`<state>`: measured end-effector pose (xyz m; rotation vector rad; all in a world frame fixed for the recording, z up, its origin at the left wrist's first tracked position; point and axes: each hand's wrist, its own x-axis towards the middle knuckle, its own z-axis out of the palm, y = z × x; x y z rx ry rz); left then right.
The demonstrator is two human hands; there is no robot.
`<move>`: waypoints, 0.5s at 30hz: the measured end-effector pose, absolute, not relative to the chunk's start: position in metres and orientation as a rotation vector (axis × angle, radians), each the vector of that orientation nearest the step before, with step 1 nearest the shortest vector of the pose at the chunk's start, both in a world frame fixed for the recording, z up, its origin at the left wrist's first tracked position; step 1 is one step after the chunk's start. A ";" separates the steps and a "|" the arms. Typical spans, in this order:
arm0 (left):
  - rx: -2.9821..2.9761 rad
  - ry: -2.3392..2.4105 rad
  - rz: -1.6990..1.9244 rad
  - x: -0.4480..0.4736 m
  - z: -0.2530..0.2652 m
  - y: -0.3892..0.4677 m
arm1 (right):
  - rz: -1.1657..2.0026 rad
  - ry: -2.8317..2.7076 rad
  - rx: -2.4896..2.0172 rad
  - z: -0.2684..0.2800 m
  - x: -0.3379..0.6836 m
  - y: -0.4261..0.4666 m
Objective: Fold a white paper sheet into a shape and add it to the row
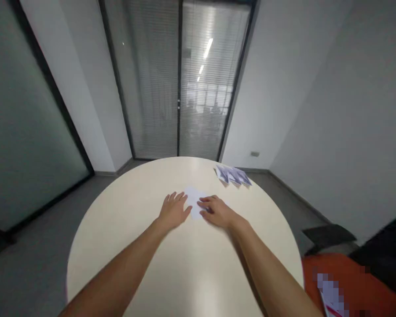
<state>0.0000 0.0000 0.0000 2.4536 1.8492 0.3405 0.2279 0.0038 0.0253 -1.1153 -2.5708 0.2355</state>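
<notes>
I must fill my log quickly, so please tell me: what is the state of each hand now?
Left hand: open, palm down, at the left edge of the white paper sheet.
Right hand: open, fingers slightly bent over the sheet; no grasp visible.

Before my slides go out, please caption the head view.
Left hand and right hand at a white sheet on a round table.

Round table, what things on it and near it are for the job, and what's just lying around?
Probably for the job:
white paper
left hand
right hand
round table

Probably just lying around:
folded pieces, though maybe connected
orange seat
</notes>
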 end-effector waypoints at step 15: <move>2.645 1.590 0.124 0.005 0.029 -0.021 | 0.206 -2.544 -1.147 0.015 0.233 0.008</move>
